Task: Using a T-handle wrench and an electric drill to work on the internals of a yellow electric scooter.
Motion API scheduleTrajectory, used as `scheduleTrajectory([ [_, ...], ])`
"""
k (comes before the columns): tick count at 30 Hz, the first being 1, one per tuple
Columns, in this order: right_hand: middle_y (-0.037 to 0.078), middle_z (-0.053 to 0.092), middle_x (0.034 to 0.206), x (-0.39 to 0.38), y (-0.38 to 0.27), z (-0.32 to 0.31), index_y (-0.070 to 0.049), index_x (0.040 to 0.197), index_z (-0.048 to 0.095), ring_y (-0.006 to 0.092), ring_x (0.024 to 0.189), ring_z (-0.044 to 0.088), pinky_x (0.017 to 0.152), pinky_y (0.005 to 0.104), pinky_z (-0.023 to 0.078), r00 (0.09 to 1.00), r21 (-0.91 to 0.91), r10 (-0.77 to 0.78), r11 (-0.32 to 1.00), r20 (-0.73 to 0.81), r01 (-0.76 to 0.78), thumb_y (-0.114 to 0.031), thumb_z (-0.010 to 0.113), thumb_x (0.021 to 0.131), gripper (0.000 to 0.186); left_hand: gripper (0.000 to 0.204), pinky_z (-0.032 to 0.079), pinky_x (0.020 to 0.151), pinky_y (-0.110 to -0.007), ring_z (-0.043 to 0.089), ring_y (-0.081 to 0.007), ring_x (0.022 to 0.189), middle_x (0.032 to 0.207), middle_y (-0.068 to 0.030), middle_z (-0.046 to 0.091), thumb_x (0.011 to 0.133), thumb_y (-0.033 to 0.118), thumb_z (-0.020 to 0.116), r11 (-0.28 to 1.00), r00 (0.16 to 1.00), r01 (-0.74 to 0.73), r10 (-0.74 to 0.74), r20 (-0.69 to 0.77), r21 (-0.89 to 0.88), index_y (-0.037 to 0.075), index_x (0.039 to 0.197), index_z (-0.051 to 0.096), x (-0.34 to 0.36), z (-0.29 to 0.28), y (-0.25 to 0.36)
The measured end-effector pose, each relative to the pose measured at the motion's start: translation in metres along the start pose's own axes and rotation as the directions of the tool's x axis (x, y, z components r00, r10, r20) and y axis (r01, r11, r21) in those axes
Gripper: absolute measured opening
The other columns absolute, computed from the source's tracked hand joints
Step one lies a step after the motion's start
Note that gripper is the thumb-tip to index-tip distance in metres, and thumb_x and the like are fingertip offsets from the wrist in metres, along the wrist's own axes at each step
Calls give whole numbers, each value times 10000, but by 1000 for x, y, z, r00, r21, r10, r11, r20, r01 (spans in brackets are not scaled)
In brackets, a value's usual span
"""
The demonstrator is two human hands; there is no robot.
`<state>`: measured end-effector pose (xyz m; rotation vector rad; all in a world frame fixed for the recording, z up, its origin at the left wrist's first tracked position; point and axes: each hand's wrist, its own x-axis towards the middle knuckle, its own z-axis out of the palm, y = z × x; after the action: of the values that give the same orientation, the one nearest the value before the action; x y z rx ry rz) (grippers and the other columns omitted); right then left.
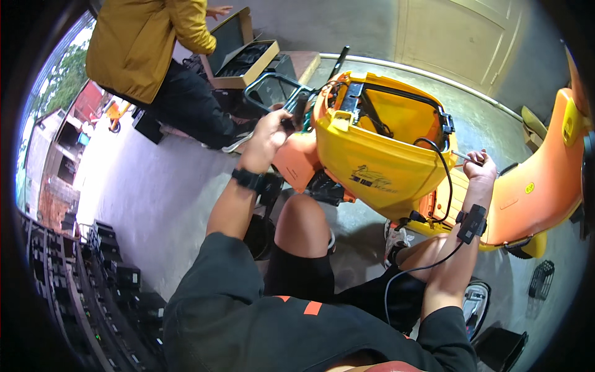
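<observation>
In front of me stands a yellow and orange scooter [378, 158], its under-seat compartment [396, 115] uncovered. My left hand [271, 135] is at the scooter's tail, beside the metal rear rack [263, 87]. Its fingers are closed around a dark part, mostly hidden, whose kind I cannot make out. On the other side, my right hand [480, 167] grips a thin silver metal rod [462, 155] that looks like a screwdriver shaft; its tip points at the compartment's right side. A black cable [445, 173] loops down the yellow body between my hands.
A person in a mustard jacket [139, 43] stands at the far left by an open cardboard box [245, 65]. Rows of black units [93, 291] line the lower left. The scooter's orange front shield [536, 180] rises at right. A black bin [501, 347] sits lower right.
</observation>
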<state>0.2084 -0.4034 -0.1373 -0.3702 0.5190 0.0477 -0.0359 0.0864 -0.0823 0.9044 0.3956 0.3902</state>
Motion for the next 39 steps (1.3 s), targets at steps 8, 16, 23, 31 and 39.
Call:
scheduleTrajectory([
  [8,7,320,577,-27,4,12,-32,830,456,153,447,283,468,296,279,999,42,-29,999,-27,30,-11,403,941,125,507,578,779,-369,684,-256,877,1053,-173,616,789,-152,583,989,994,-93,100,-52,117,54,1231,447,-2,-15,-14],
  [16,20,347,577,-10,-1,3,-40,852,455,169,459,301,465,302,280,1000,33,2,999,-10,-2,-13,428,924,81,611,578,585,-339,682,-225,694,919,-149,629,842,1,661,830,949,-195,294,-113,523,-82,1343,321,26,-41,-23],
  [23,17,393,550,-9,-1,1,-36,872,506,167,435,343,464,301,299,1000,-45,-16,999,-2,15,-4,446,939,96,391,573,605,-294,666,-169,691,884,-107,658,836,177,771,853,978,-56,150,-142,519,-15,1063,517,16,-44,-16],
  [31,-1,345,566,-36,3,13,-38,824,489,155,453,316,479,301,279,999,-29,-19,999,-41,18,-2,459,910,98,440,531,676,-236,634,-108,775,968,-84,666,862,189,712,693,980,12,135,-146,721,-17,1200,520,-23,-26,11],
  [39,15,354,583,-26,-4,9,-38,900,484,157,438,312,453,297,290,999,-68,-27,997,41,30,2,434,929,70,434,493,916,-330,593,-222,1034,1249,-191,553,895,140,660,582,910,-340,401,102,738,10,1291,538,-78,27,25],
])
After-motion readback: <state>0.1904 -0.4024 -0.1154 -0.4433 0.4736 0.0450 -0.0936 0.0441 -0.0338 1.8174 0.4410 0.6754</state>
